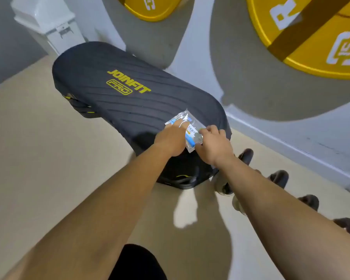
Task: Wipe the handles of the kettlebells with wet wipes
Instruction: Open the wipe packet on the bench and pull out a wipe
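Nearby, at right, dark kettlebells [309, 201] line the floor by the wall. Ahead, the left grip [170, 138] presses straight fingers on a wet wipes packet [192, 132] lying on the black JOINFIT tabletop [109, 98]. The right grip [214, 144] pinches the packet's near end. Yellow weight plates [311, 63] show on the wall beyond.

Bright room, soft picture
I see strong, even light. Dark, soft shadows lie on the floor [38, 158], next to one bright white patch [184, 211]. The edges bend and stretch. The yellow plates [311, 47] up top look a bit smeared.
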`<action>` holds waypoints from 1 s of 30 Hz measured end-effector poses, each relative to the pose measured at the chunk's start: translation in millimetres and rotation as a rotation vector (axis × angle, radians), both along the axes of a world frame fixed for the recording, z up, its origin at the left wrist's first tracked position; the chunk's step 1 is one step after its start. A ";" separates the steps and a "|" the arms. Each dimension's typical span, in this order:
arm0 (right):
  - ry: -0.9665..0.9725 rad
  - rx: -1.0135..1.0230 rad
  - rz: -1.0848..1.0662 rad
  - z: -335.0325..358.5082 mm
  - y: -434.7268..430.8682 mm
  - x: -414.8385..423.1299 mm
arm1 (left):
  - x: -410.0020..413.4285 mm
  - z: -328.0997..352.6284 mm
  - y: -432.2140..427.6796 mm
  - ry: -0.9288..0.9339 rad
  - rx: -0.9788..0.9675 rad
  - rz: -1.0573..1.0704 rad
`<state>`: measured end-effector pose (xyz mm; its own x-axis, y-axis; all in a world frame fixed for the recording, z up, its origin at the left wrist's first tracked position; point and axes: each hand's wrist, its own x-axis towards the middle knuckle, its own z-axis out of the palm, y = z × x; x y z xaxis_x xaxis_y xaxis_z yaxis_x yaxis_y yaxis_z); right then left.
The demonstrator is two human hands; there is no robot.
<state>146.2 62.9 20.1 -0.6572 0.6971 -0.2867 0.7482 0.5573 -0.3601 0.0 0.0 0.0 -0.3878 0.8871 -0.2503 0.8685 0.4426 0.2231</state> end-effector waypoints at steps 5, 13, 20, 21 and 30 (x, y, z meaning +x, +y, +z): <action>0.063 -0.044 -0.074 -24.5 12.9 -12.4 | -8.5 -15.2 4.6 -0.012 -0.049 0.067; 0.332 0.075 -0.230 -59.3 13.6 -3.9 | 3.8 -37.1 20.5 0.313 0.221 0.029; 0.377 0.337 -0.061 -85.6 6.8 5.1 | 6.9 -37.6 19.0 0.529 0.193 -0.214; 0.383 0.355 -0.045 -87.7 8.2 6.3 | 7.0 -37.9 19.5 0.523 0.187 -0.221; 0.117 0.363 0.048 -56.4 33.7 -15.4 | -36.4 -47.9 36.9 -0.272 0.546 0.571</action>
<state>130.8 96.6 -36.4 -0.7055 0.7068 0.0520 0.6835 0.6979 -0.2139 -36.4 36.9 -47.9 -0.8026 0.5965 0.0081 0.4287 0.5673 0.7031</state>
